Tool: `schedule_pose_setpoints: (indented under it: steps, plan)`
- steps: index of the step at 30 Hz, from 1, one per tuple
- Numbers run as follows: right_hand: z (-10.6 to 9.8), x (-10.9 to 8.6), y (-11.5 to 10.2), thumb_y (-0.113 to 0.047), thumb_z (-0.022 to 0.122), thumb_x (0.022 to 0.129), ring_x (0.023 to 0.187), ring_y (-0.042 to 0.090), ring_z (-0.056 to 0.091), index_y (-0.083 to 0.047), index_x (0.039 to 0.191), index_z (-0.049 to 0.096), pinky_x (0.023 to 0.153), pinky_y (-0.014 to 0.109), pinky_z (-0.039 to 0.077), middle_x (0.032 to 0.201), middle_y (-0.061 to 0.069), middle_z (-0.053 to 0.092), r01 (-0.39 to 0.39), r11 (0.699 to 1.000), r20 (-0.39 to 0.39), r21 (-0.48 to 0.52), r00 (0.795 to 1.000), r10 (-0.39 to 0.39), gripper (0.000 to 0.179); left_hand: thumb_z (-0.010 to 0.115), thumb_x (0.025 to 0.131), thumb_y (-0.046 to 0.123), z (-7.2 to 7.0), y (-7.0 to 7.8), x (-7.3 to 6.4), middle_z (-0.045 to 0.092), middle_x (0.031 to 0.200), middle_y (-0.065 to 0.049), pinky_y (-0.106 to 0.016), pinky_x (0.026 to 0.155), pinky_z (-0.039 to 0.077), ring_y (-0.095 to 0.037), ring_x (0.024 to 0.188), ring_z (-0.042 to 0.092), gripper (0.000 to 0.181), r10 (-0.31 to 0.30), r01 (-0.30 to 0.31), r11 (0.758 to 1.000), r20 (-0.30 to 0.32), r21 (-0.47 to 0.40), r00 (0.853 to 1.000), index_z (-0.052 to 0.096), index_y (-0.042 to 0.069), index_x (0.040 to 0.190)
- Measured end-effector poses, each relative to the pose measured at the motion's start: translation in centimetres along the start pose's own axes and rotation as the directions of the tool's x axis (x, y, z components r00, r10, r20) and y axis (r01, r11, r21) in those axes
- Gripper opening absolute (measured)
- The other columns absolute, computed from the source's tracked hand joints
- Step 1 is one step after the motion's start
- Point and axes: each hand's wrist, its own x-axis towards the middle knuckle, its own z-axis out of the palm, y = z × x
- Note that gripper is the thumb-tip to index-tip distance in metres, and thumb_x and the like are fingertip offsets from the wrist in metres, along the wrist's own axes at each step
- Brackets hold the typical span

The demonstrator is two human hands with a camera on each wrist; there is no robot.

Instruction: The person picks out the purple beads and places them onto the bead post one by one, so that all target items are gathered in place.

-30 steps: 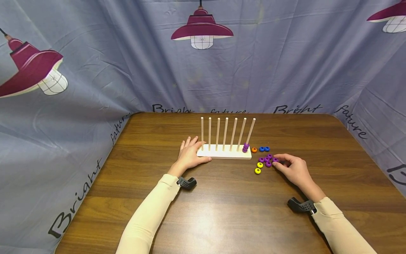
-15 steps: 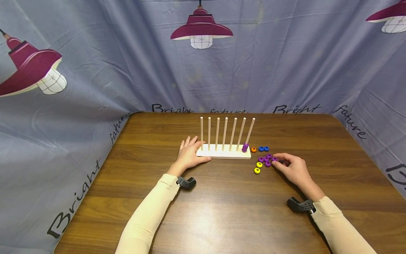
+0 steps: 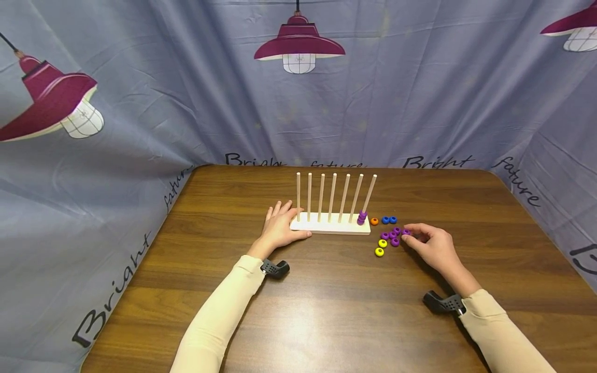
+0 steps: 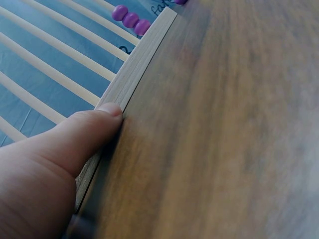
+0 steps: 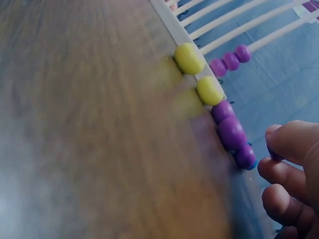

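Looks early: three purple beads (image 3: 361, 218) sit on the rightmost peg (image 3: 370, 191) of the wooden peg rack (image 3: 331, 226), six pegs bare. Yellow beads (image 3: 383, 243), blue beads (image 3: 385, 220), an orange bead (image 3: 374, 221) and loose purple beads (image 3: 393, 235) lie to its right. Left hand (image 3: 278, 228) spreads against its left end; right hand (image 3: 431, 246) pinches another purple bead (image 3: 406, 232).

Grey-blue curtain (image 3: 401, 103) w/ maroon lamp prints (image 3: 299, 44) & blk lettering (image 3: 437, 162) hangs behind brn wood table (image 3: 336, 316).

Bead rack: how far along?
Done, apparently: three purple beads on the rightmost peg.
In progress: right grip pinches another purple bead; left grip holds the rack.
Likely left: loose purple beads, yellow beads, blue beads and orange bead on the table; six pegs bare.
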Motion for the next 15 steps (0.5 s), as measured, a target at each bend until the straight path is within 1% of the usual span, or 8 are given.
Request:
schedule_pose_setpoints:
  steps: [9, 15]
  plan:
    - [-0.3, 1.1, -0.7, -0.013, 0.079, 0.087, 0.064, -0.004, 0.049, -0.005, 0.106, 0.077, 0.055, 0.016, 0.041, 0.081, 0.009, 0.074, -0.001, 1.000, 0.029, -0.008, 1.000, 0.001, 0.021, 0.077, 0.081, 0.057, 0.0, 0.1, -0.1, 0.035, 0.165, -0.017, -0.061, 0.128, 0.008, -0.045, 0.157, 0.018, 0.076, 0.000, 0.000, 1.000, -0.001, -0.013, 1.000, 0.057, 0.021, 0.145]
    - [-0.7, 2.4, -1.7, -0.012, 0.078, 0.087, 0.064, -0.004, 0.051, -0.004, 0.107, 0.077, 0.055, 0.016, 0.042, 0.084, 0.012, 0.076, 0.036, 0.999, 0.032, 0.008, 0.999, -0.036, 0.022, 0.076, 0.082, 0.057, 0.0, 0.0, -0.1, 0.035, 0.165, -0.017, -0.061, 0.128, 0.008, -0.045, 0.157, 0.018, 0.076, 0.002, -0.002, 1.000, 0.000, -0.010, 1.000, 0.056, 0.021, 0.146]
